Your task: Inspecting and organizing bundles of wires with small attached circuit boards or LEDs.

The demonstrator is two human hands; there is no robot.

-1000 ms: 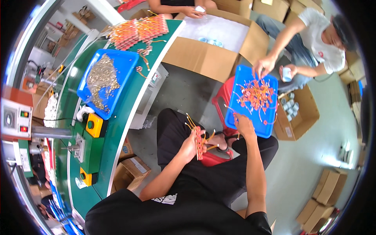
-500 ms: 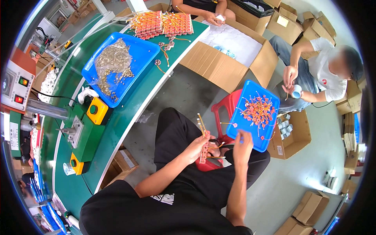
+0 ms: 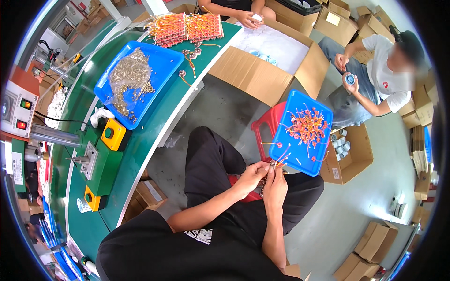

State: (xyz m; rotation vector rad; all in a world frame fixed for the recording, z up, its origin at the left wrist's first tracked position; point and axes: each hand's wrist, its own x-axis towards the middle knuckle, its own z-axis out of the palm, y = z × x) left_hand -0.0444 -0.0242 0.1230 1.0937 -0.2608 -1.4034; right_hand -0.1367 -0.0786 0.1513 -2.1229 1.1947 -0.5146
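A long green workbench (image 3: 154, 122) curves past cardboard boxes (image 3: 262, 70) on grey floor. Over the lap, beside a blue tray (image 3: 286, 140), left hand (image 3: 251, 175) and right hand (image 3: 275, 183) pinch a small wired part (image 3: 273, 163).

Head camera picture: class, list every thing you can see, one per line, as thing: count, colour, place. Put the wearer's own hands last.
Tray of wired parts: one, blue, on the red stool by the wearer's knees.
Stool: one, red, under that tray.
Tray of small metal pieces: one, blue, on the green bench.
Bench: one, green, curving along the left.
Stacked wired parts: one pile, orange-red, far end of the bench.
Push buttons: two, yellow housings, on the bench.
Open carton: one, brown, past the bench.
Seated co-worker: one, white shirt, upper right.
Left hand: holding small wired parts over the lap.
Right hand: touching the same parts.
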